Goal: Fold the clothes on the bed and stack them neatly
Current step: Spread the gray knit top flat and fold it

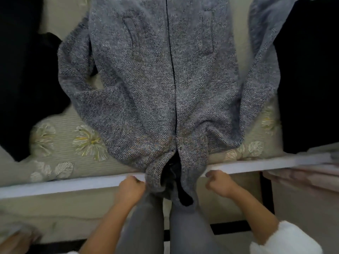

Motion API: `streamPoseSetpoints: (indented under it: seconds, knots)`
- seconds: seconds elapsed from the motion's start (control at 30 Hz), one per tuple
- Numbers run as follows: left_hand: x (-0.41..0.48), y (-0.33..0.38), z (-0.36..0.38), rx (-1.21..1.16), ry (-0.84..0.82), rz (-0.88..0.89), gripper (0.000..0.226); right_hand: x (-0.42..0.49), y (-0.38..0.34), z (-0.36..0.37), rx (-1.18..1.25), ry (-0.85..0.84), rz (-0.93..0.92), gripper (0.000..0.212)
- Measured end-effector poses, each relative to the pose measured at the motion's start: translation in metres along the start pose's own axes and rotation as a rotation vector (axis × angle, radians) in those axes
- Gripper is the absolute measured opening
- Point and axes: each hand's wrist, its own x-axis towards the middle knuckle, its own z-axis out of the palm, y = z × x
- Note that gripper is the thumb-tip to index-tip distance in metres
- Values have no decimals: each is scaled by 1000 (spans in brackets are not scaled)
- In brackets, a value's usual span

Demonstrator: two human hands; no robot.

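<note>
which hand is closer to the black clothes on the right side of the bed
Right. The right hand is below and left of the black clothes; the left hand lies farther off, across the grey jacket.

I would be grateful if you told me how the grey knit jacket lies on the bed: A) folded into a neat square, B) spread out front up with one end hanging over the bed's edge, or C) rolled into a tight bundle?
B: the grey jacket lies spread out, zip and pockets showing, and its near end drapes over the bed edge.
</note>
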Motion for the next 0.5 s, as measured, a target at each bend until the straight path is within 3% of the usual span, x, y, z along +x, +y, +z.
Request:
streamPoseSetpoints:
  seconds: [0.07,0.13,0.2,0.27,0.33,0.4,0.5]
  knots:
    - [6,-6,16,-78,-121,8,32,2,-6,15,272,-63,-19,41]
    - [5,1,25,-259,-193,85,42,4,-18,28,553,-40,-35,32]
    - [6,9,29,-329,-257,139,57,11,-25,37,626,43,-12,22]
    - [9,11,29,-207,-324,224,76,13,-26,39,556,11,15,14]
    - [9,7,26,15,-495,234,69,9,-18,36,396,-186,76,9]
    - [7,-2,24,212,-736,144,66,0,-5,30,382,-461,192,14]
    - [-9,-4,10,114,-1024,-110,48,-12,9,20,477,-604,214,24]
